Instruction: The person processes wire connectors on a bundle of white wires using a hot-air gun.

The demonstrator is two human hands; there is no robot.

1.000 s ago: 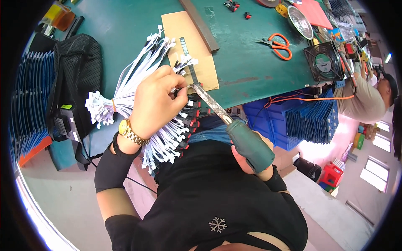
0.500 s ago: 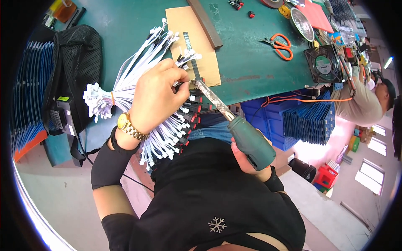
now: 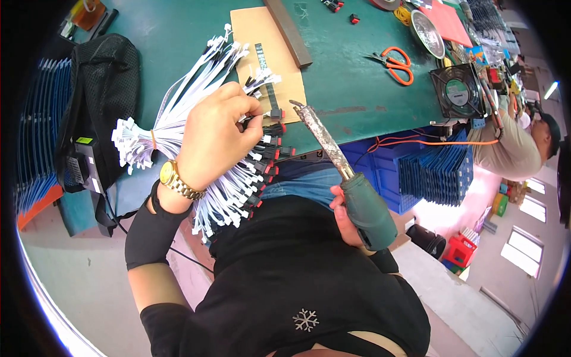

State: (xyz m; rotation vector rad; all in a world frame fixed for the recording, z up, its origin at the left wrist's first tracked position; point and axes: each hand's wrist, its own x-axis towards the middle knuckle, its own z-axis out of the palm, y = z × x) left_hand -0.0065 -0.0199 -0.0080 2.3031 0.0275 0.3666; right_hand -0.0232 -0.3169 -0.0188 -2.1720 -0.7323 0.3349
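Note:
My left hand (image 3: 221, 128) lies over a bundle of white wires (image 3: 193, 98), fingers pinched on one wire beside a small black-and-red switch (image 3: 275, 113). The fingertips partly hide the grip. My right hand (image 3: 347, 221) is wrapped round the dark green body of a hot-air gun (image 3: 370, 211). Its long, scorched metal nozzle points up and left and ends a little right of that switch, apart from it. Several more switches (image 3: 270, 153) hang in a row at the table's near edge, with white connectors on the other wire ends.
Under the wires lies a cardboard sheet (image 3: 250, 27), with a brown bar (image 3: 288, 33) along it. Orange-handled cutters (image 3: 395, 65), a metal bowl (image 3: 427, 35) and a fan (image 3: 458, 92) stand to the right on the green table (image 3: 339, 89). A black mesh bag (image 3: 107, 89) is at left; another person (image 3: 517, 146) sits at far right.
The hot-air gun's nozzle has moved right, away from the switch by my left fingers. My left hand keeps its pinch; the whole view has shifted slightly.

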